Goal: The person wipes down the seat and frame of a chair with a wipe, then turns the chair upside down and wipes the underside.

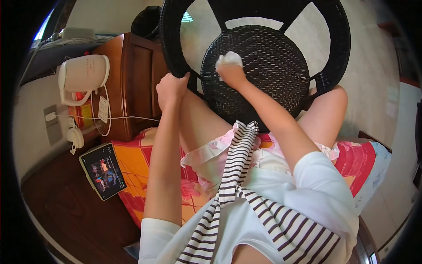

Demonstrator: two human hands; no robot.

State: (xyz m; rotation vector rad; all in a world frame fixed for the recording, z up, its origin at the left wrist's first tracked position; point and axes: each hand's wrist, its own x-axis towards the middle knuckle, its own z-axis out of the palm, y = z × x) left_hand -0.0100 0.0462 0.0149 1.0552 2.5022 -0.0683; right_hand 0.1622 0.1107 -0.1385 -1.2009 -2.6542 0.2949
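Observation:
A black wicker chair (272, 66) with a round woven seat and a curved back stands in front of my knees. My left hand (172, 90) is closed round the left end of its armrest rim. On the left part of the seat, my right hand (232, 75) presses a crumpled white cloth (231, 58). The fingers of that hand are bent round the cloth and partly hidden by it. The chair's legs are mostly out of sight beneath the seat.
At the left, a wooden cabinet (140, 75) stands close to the chair, with a white electric kettle (85, 72) on top. A tablet (104, 171) lies by the patterned bedspread (136, 185). A white cable (127, 117) crosses the cabinet's front. A black bin (146, 22) is behind.

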